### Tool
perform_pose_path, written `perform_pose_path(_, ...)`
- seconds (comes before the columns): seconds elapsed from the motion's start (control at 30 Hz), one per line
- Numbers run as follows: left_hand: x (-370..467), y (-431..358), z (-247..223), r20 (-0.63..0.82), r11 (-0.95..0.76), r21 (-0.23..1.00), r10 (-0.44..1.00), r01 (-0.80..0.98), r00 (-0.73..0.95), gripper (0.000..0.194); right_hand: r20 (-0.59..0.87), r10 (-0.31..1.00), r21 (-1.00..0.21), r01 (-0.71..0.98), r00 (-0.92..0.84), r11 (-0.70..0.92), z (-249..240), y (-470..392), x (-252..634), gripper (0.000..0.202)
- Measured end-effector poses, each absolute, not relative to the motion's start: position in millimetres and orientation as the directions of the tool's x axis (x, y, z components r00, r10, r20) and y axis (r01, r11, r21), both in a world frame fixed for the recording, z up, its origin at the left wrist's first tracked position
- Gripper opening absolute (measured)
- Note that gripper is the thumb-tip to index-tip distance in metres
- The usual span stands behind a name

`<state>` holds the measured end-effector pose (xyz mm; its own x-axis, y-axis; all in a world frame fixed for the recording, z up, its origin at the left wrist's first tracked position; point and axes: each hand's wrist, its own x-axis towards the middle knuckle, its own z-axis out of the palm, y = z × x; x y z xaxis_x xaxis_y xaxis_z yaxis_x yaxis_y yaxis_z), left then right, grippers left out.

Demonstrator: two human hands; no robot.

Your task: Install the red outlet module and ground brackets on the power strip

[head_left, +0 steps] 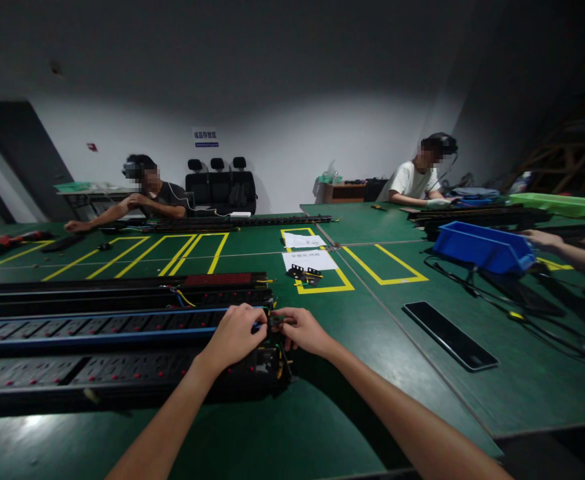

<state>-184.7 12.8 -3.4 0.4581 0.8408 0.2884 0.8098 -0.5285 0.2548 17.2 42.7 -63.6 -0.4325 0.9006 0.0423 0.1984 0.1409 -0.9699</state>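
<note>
My left hand (237, 333) is at the right end of a long blue-edged power strip (97, 327), thumb and fingers pinched together. Whatever is between those fingertips is too small to make out. Just to its right, my right hand (300, 330) pinches a small dark part (275, 321) against the strip's end; its exact kind does not show. Nearer to me lies a black power strip (137, 367) with a row of sockets and red dots, loose wires at its right end. Behind the blue-edged one, another strip with a dark red section (222, 283) has colored wires on it.
Beyond the strips, white paper sheets (305, 260) lie beside small black pieces (303, 273) on the green table (362, 400). To the right are a phone (450, 335), black cables (537, 327) and a blue bin (482, 248). Two people sit across; another person's hands show at right.
</note>
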Motion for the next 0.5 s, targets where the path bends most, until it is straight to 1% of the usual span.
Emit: perform_pose_path(0.5, -184.1, 14.5, -4.2, 0.285, -0.527, 0.253, 0.842, 0.811, 0.458, 0.009, 0.042, 0.898, -0.969, 0.201, -0.438, 0.144, -64.0, 42.2, 18.0, 0.057)
